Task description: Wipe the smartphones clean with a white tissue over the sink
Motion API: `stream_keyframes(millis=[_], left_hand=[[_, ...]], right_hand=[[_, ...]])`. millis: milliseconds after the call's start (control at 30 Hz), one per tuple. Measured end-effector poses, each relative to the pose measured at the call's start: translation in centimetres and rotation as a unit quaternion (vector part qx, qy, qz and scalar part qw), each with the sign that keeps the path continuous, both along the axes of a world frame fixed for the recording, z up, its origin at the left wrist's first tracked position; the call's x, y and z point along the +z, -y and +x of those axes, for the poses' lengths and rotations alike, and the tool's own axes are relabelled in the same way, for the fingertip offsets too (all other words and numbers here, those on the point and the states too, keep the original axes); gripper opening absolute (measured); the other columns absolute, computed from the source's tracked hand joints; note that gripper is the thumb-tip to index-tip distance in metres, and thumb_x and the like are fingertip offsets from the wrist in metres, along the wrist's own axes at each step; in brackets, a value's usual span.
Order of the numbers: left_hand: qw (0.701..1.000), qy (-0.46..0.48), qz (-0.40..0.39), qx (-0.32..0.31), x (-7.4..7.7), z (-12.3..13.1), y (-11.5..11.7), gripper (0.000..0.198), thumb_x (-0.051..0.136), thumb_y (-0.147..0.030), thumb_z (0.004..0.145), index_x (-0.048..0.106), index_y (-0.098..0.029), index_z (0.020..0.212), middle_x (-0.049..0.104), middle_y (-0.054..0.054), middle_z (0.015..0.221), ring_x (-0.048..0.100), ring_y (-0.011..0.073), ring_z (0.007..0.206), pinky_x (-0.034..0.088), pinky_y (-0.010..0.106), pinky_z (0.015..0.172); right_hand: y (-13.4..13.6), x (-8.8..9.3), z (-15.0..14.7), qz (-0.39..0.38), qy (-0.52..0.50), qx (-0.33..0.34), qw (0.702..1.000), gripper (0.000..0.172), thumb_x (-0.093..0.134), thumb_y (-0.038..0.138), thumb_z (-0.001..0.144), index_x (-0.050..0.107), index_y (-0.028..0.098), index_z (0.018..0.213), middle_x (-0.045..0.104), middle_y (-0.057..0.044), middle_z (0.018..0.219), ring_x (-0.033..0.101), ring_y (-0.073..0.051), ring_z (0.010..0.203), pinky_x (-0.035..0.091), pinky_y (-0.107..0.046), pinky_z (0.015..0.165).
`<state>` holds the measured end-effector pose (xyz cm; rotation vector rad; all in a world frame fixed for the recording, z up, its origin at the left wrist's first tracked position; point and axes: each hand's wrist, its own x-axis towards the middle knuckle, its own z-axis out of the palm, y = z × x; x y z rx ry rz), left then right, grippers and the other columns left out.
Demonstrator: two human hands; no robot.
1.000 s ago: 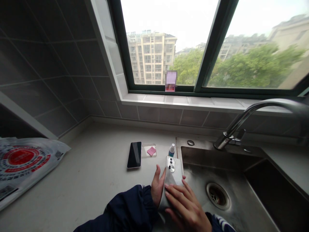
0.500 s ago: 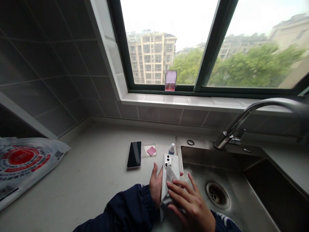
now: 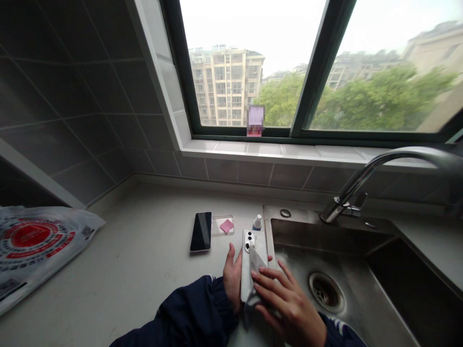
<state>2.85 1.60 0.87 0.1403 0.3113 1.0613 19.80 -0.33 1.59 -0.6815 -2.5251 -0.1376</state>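
A white smartphone (image 3: 247,270) lies back up in my left hand (image 3: 232,279), its round camera lenses at the far end. My left thumb stands out along the phone's left side, and fingertips show at its right edge. Against the phone's back my right hand (image 3: 284,299) presses a thin grey cloth (image 3: 256,262), fingers together over it. One corner of the cloth points up toward the lenses, and the rest hangs past the phone's near end. Just beyond the phone stands a small spray bottle (image 3: 257,222) with a white cap, its lower part hidden.
Left of my hands lie a dark-screened phone (image 3: 201,232) and a clear case (image 3: 217,230) with a pink piece (image 3: 226,226) on it. A steel sink (image 3: 289,260) with a curved faucet (image 3: 356,178) is on the right. A printed plastic bag (image 3: 43,241) rests far left.
My right hand and the cloth have shifted slightly right and toward me on the phone's back. The phone has moved a little left. The other things stay put.
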Motion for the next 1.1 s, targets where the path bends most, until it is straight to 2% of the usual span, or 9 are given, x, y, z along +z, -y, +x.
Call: stream_keyframes(millis=[133,233,500,700,800,900,1100], left_hand=[[1.0,-0.003,0.003,0.011,0.1,0.2,0.1,0.073,0.029,-0.073,0.086,0.059,-0.012,0.113,0.066,0.014,0.092,0.063,0.0212,0.078,0.049,0.036,0.078],[1.0,0.014,0.014,-0.007,0.2,0.4,0.3,0.073,0.029,-0.073,0.086,0.058,-0.013,0.117,0.066,0.012,0.09,0.064,0.0222,0.079,0.049,0.037,0.076],[0.997,0.038,0.037,-0.049,0.5,0.4,0.5,0.07,0.036,-0.072,0.085,0.054,-0.019,0.128,0.066,0.01,0.094,0.064,0.021,0.083,0.049,0.034,0.077],[0.996,0.056,0.043,-0.057,0.2,0.4,0.4,0.071,0.039,-0.071,0.085,0.056,-0.015,0.126,0.068,0.011,0.094,0.064,0.0179,0.086,0.048,0.028,0.078],[0.993,0.048,0.055,-0.088,-0.2,0.2,0.2,0.069,0.045,-0.069,0.084,0.059,-0.013,0.122,0.069,0.011,0.09,0.065,0.0187,0.084,0.049,0.029,0.08],[0.991,0.044,0.051,-0.117,-0.4,-0.1,0.1,0.065,0.051,-0.066,0.082,0.062,-0.011,0.116,0.07,0.01,0.087,0.065,0.016,0.083,0.047,0.025,0.082],[0.994,0.052,0.034,-0.09,0.2,0.2,0.2,0.066,0.044,-0.067,0.085,0.064,-0.009,0.11,0.07,0.011,0.083,0.065,0.0166,0.079,0.048,0.026,0.078]], right_hand=[[0.4,-0.2,-0.5,0.021,-0.011,-0.01,1.0,0.035,0.065,0.025,0.088,0.063,0.017,0.122,0.062,-0.006,0.131,0.053,-0.025,0.125,0.012,-0.055,0.121],[0.7,-0.3,-0.7,0.026,-0.015,-0.012,0.999,0.036,0.065,0.025,0.088,0.062,0.016,0.123,0.062,-0.006,0.132,0.052,-0.025,0.126,0.009,-0.055,0.121],[1.4,-0.8,-1.4,0.019,-0.029,-0.015,0.999,0.04,0.065,0.024,0.088,0.06,0.015,0.126,0.055,-0.006,0.139,0.047,-0.027,0.131,0.012,-0.058,0.12],[1.6,-0.7,-1.7,0.019,-0.031,-0.021,0.999,0.042,0.065,0.025,0.087,0.059,0.015,0.128,0.056,-0.007,0.139,0.048,-0.027,0.13,0.013,-0.056,0.12],[1.6,-0.7,-1.8,0.019,-0.032,-0.023,0.999,0.042,0.065,0.025,0.087,0.059,0.015,0.128,0.056,-0.007,0.138,0.049,-0.027,0.13,0.012,-0.055,0.121],[1.7,-0.7,-1.8,0.018,-0.029,-0.021,0.999,0.041,0.065,0.026,0.088,0.06,0.016,0.127,0.057,-0.007,0.138,0.049,-0.026,0.129,0.01,-0.054,0.121],[1.0,-0.3,-1.4,0.016,-0.012,0.008,1.0,0.037,0.064,0.028,0.089,0.061,0.017,0.124,0.058,-0.006,0.136,0.05,-0.025,0.13,0.002,-0.054,0.121]])
